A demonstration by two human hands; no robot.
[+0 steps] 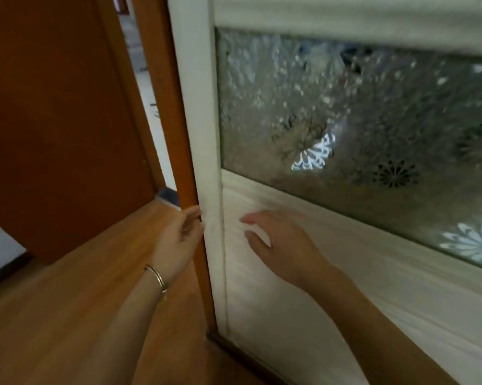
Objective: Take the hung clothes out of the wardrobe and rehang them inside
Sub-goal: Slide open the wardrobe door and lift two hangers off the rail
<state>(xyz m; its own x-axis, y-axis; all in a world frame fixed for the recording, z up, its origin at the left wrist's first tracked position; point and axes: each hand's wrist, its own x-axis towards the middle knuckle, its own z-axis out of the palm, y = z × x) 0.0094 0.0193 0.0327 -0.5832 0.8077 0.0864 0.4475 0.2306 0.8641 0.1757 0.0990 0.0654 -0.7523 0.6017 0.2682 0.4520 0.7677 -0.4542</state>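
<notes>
A white wardrobe door [331, 273] with a frosted, flower-patterned glass pane [359, 112] fills the right of the view and is closed. My left hand [178, 240] touches the door's left vertical edge [203, 134], fingers curled loosely against it and a thin bangle on the wrist. My right hand [278, 245] lies flat on the white lower panel with its fingers spread. No clothes or hangers are visible; the inside of the wardrobe is hidden behind the door.
An orange-brown wooden post [176, 120] stands right beside the wardrobe's edge. A brown room door [56, 120] stands open at the left, with a bright room beyond. Wooden floor [67, 301] runs below.
</notes>
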